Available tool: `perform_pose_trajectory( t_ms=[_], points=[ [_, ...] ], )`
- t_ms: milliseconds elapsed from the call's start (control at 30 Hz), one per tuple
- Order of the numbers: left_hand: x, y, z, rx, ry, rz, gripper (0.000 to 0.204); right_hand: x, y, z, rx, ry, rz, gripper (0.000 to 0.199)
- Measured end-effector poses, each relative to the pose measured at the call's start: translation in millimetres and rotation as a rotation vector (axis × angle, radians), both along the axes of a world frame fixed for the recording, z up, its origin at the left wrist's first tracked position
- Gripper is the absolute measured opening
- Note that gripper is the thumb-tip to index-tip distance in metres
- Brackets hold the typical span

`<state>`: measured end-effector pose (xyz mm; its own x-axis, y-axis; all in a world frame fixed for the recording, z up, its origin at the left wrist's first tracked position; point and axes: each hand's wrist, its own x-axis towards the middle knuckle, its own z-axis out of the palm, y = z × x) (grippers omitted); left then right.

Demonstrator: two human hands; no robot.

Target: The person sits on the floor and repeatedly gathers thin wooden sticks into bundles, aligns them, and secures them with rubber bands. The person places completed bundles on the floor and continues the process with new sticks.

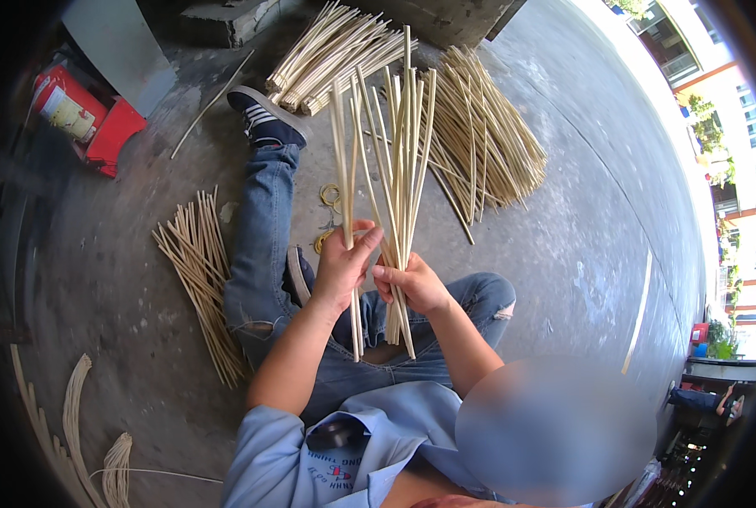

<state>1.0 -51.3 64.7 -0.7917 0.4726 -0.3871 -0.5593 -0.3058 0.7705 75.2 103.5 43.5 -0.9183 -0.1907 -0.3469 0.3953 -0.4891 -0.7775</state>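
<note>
Closed around a few thin, pale rattan sticks (346,186) is my left hand (344,264), with the sticks standing up and their lower ends hanging below it. Close beside it, my right hand (413,284) grips a thicker bunch of rattan sticks (405,169) that fans out at the top. The thumbs nearly meet, and both bunches are above my lap. A large pile of sticks (492,135) lies on the floor at the far right, and tied-looking bundles (331,55) lie beyond my foot. Another loose pile (196,271) is left of my leg.
My jeans-clad leg (259,220) stretches forward on the concrete floor (589,212). Yellow rings (329,196) lie between my legs. A red container (73,110) and a grey panel (124,51) are at far left. Bent strands (75,415) lie lower left, near a single stick's pale line.
</note>
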Motion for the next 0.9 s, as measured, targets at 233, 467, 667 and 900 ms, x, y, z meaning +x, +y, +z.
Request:
perform_pose_trajectory(
  t_ms=[233, 467, 667, 900],
  points=[
    [0, -6, -10, 0.060, 0.044, -0.045, 0.020, 0, -9, 6, -0.039, 0.018, 0.021, 0.024],
    [-1, -4, -12, -0.012, 0.148, 0.201, 0.022, -1, 2, -10, -0.131, -0.130, -0.253, 0.027],
    [-2, -22, -9, 0.195, 0.004, 0.100, 0.020, 9, 17, -2, -0.169, -0.109, -0.014, 0.030],
    [4, -18, -3, 0.208, -0.006, -0.014, 0.046, 12, 8, 3, -0.238, -0.080, 0.108, 0.029]
  ],
)
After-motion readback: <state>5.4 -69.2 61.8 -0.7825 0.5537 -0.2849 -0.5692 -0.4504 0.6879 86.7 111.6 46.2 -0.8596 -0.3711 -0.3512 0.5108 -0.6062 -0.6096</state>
